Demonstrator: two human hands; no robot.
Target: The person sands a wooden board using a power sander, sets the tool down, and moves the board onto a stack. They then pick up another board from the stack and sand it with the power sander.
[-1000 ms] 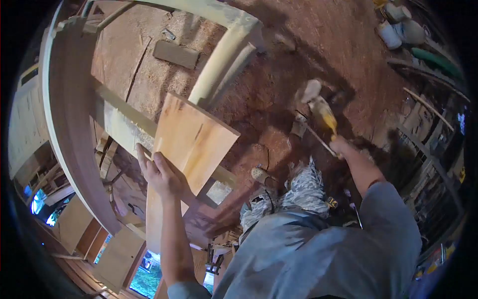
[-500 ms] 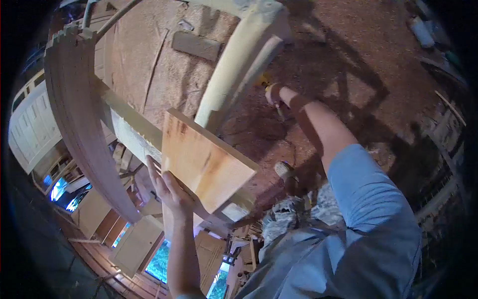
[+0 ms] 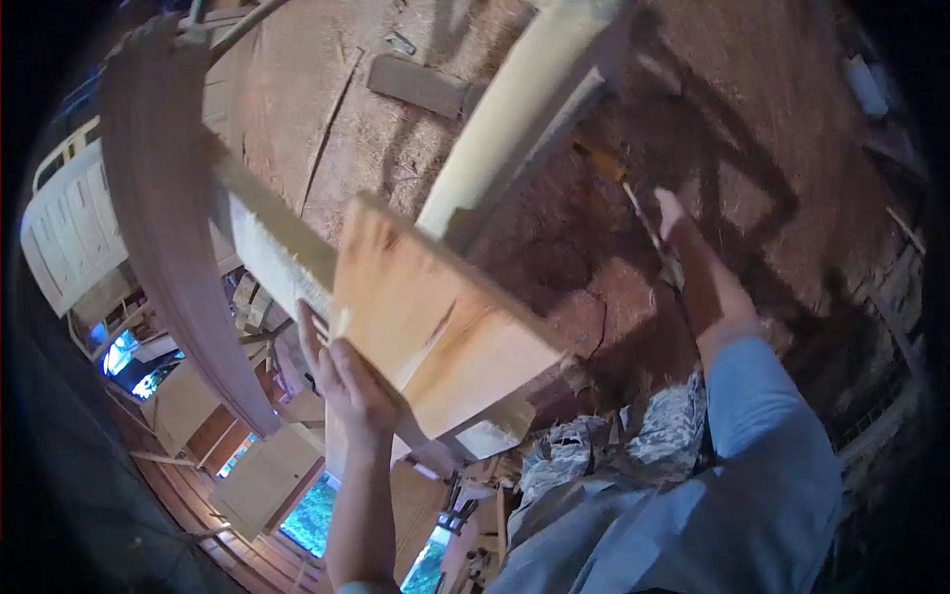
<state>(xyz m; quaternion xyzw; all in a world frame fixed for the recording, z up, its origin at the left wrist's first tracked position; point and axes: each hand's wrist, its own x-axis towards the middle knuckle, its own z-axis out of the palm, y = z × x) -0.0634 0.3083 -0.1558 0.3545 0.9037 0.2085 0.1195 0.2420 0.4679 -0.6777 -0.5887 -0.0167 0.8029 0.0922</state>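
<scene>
A wooden board (image 3: 445, 327) with dark orange streaks stands tilted at the centre, resting near a pale beam (image 3: 277, 247). My left hand (image 3: 351, 386) grips the board's lower left edge, fingers behind and along it. On the right, over the reddish ground, my right hand (image 3: 673, 213) is blurred, and its fingers cannot be made out clearly. Just left of it is a tool with an orange-yellow end (image 3: 602, 160) and a long thin pale shaft; whether the hand touches it is unclear.
A thick pale beam (image 3: 524, 109) runs up from behind the board. A long curved wooden piece (image 3: 173, 218) stands at the left. A wood block (image 3: 418, 85) lies on the sawdust-strewn ground. White panelled furniture (image 3: 74, 228) is at the far left.
My right hand has moved right and slightly down, away from the yellow item it was at. The board looks larger and shifted a little right, with my left hand still on it.
</scene>
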